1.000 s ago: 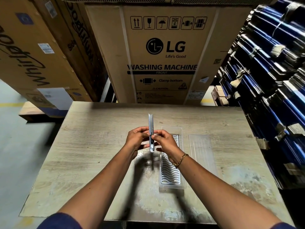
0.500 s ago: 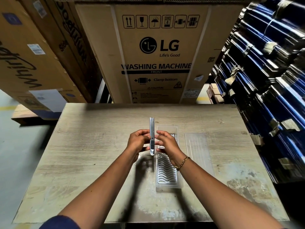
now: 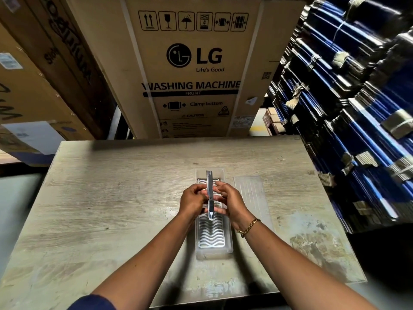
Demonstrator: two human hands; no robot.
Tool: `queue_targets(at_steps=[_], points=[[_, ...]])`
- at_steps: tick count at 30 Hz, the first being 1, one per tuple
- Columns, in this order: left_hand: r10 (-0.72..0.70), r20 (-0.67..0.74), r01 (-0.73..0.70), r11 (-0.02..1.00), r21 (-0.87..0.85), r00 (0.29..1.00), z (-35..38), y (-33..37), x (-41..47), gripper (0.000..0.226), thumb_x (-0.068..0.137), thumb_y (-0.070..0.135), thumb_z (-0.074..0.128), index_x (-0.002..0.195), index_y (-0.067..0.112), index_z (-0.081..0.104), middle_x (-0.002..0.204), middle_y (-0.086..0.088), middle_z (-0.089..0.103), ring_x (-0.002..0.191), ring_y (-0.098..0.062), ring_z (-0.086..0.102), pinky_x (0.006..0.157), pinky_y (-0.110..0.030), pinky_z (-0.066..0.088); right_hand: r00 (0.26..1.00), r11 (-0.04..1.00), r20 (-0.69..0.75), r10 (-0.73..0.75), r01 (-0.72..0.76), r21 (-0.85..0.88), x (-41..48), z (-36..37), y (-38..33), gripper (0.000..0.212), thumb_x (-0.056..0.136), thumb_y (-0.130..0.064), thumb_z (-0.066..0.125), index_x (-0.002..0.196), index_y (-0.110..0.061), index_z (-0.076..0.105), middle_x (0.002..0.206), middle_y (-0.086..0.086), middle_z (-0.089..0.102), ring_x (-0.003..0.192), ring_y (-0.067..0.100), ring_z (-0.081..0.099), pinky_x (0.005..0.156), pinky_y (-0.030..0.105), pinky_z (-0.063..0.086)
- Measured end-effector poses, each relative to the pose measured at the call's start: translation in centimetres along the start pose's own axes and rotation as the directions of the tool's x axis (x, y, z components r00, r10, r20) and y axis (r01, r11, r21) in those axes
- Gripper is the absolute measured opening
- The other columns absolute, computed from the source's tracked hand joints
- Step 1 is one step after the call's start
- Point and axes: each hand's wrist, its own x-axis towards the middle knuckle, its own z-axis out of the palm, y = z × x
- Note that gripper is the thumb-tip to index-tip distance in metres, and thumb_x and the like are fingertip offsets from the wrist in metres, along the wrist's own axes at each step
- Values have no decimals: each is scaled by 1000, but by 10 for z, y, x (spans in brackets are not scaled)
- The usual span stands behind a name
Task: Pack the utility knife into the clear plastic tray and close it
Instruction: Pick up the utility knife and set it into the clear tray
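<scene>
Both hands, left hand (image 3: 192, 201) and right hand (image 3: 230, 201), pinch the utility knife (image 3: 210, 194) on edge just above the clear plastic tray (image 3: 213, 239), so I reckon I'm lining it up; flat lid (image 3: 251, 198) waits right of the tray.

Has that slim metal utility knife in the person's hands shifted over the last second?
Yes. The slim metal utility knife, held by both hands, has moved rightward: it was beside the clear ribbed plastic tray's left edge, and now sits over the tray.

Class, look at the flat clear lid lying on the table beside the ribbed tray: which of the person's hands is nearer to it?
Right. The right hand is just left of the clear lid; the left hand is farther left, across the utility knife both hold.
</scene>
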Motion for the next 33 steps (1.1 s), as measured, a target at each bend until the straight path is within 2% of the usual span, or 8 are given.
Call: queue_targets(at_steps=[4,9,14,21,25,27,30,33], points=[[12,-20,-12,1000,29,1000,5,-5,2,31,87,-8,56,93,20,70,103,-15,75,92,-37,74,71,-46,62,1000,1000,-27,-6,6,-27,1,-6,5,30,102,-27,41,125,-21,60,125,5,64,112,24,64,74,39,60],[-9,-17,10,999,38,1000,6,-12,1,24,88,-1,59,88,20,70,95,-14,75,83,-31,71,75,-53,60,1000,998,-20,7,-8,-54,0,-8,10,27,103,-25,38,124,-27,55,112,-4,63,96,12,62,76,37,56],[-31,-7,31,999,38,999,8,-18,-1,15,95,23,56,91,20,70,95,-7,74,83,-25,71,69,-39,55,999,993,-22,34,-36,-110,3,-8,21,36,103,-30,39,136,-25,52,129,1,61,106,17,59,90,44,52],[-93,9,93,995,-35,996,11,-25,-6,45,101,50,40,88,21,71,80,-2,74,68,-20,71,62,-30,54,995,985,-17,101,-103,-139,5,-1,35,50,90,-33,46,140,-29,46,130,7,62,125,28,58,87,47,53],[-128,51,130,991,-30,990,15,-31,-5,61,96,66,35,110,18,70,96,-7,74,81,-24,71,70,-32,53,993,976,4,114,-112,-187,4,-1,32,27,100,-24,40,125,-28,48,112,-2,63,89,6,61,59,23,48],[-154,76,156,987,-23,985,16,-34,-5,72,93,70,33,124,15,66,113,-10,73,98,-25,71,74,-32,53,993,966,14,119,-112,-231,8,-1,35,27,101,-21,38,127,-28,45,111,-7,60,84,1,58,57,20,47],[-178,91,181,983,-18,980,19,-38,-5,98,74,89,34,140,20,57,134,-15,64,121,-28,62,97,-39,51,995,949,5,98,-92,-300,14,4,42,48,100,-25,39,147,-19,35,142,-3,47,95,2,52,63,18,41],[-201,84,205,978,-40,976,22,-43,-1,110,60,96,35,134,19,61,128,-15,67,116,-25,65,97,-40,52,995,944,-17,101,-101,-313,15,8,43,31,100,-24,38,130,-21,41,118,-2,57,81,-3,54,60,17,43]])
